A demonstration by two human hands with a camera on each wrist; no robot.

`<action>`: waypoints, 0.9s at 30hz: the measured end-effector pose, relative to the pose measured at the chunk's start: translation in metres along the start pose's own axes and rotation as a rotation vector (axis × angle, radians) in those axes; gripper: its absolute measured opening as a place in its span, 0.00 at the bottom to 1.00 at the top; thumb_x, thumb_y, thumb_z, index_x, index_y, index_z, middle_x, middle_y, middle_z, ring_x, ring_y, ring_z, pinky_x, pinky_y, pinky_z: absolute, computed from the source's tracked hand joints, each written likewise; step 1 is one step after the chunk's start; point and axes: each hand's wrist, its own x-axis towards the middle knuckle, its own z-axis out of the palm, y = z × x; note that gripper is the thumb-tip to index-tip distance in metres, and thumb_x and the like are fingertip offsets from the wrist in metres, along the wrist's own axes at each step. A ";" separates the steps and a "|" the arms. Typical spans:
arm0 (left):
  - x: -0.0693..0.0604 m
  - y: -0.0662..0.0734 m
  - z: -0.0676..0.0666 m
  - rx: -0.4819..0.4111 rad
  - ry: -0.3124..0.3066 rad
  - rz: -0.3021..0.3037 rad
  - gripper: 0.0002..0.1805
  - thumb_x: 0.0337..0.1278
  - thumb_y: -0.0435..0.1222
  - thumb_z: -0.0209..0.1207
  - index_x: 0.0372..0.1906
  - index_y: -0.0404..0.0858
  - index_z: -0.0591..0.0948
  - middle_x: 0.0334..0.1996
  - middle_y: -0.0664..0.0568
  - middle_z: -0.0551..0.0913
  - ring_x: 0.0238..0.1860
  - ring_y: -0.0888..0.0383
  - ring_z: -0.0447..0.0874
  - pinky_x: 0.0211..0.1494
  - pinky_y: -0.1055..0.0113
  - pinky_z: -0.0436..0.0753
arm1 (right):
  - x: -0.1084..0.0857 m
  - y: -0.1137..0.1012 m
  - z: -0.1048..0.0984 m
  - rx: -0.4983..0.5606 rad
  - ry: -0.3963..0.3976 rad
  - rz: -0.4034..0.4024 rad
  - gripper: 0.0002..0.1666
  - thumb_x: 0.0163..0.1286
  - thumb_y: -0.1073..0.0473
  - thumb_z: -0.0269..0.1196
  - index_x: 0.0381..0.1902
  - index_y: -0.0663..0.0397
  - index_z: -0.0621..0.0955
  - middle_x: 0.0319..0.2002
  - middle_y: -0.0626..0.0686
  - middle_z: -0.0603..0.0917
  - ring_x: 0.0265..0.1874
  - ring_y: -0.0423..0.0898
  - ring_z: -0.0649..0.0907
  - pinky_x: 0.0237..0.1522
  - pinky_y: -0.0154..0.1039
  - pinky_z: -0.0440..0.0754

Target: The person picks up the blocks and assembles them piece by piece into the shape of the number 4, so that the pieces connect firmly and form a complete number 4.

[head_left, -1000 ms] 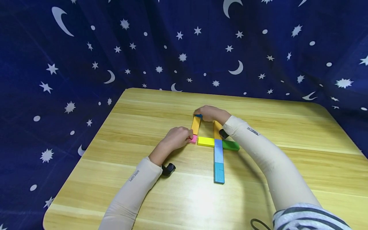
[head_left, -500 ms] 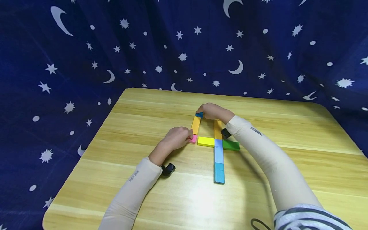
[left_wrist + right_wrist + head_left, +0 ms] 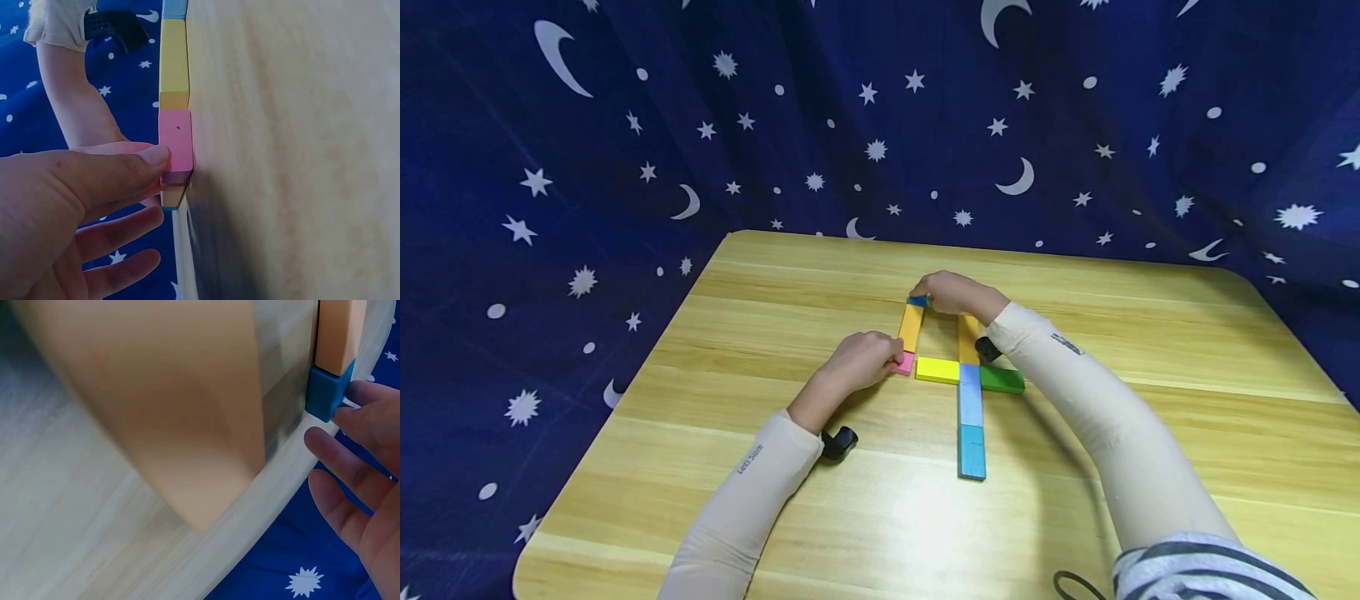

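Note:
In the head view my left hand pinches a small pink block at the near end of an orange block. The left wrist view shows the thumb on the pink block, with other fingers loose beneath. At the orange block's far end sits a dark blue block. My right hand holds this blue block at its far end with the fingertips. In the right wrist view its fingertips meet the side of the blue block, while the lower fingers stay loose; part of the grip is hidden.
A second row stands to the right: an orange block, light blue block and teal block. A yellow block and green block cross it. The wooden table ends at a starry curtain.
My right hand first drew slightly back and right, uncovering more of the blue block, then shifted a little left and nearer. The left hand stays on the pink block.

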 end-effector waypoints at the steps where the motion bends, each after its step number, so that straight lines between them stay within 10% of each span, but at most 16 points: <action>1: 0.000 0.000 0.000 -0.001 -0.003 -0.001 0.03 0.55 0.38 0.60 0.31 0.43 0.80 0.28 0.57 0.81 0.29 0.63 0.77 0.30 0.70 0.74 | 0.000 0.000 0.000 0.001 0.002 0.000 0.28 0.60 0.78 0.46 0.58 0.59 0.74 0.57 0.60 0.75 0.60 0.56 0.71 0.60 0.48 0.68; 27: 0.000 0.000 0.000 -0.018 0.017 0.004 0.02 0.54 0.36 0.61 0.32 0.43 0.81 0.29 0.57 0.83 0.29 0.62 0.78 0.31 0.71 0.75 | -0.003 -0.002 0.001 -0.018 0.047 -0.014 0.27 0.61 0.76 0.47 0.58 0.60 0.73 0.55 0.63 0.75 0.56 0.57 0.74 0.57 0.48 0.71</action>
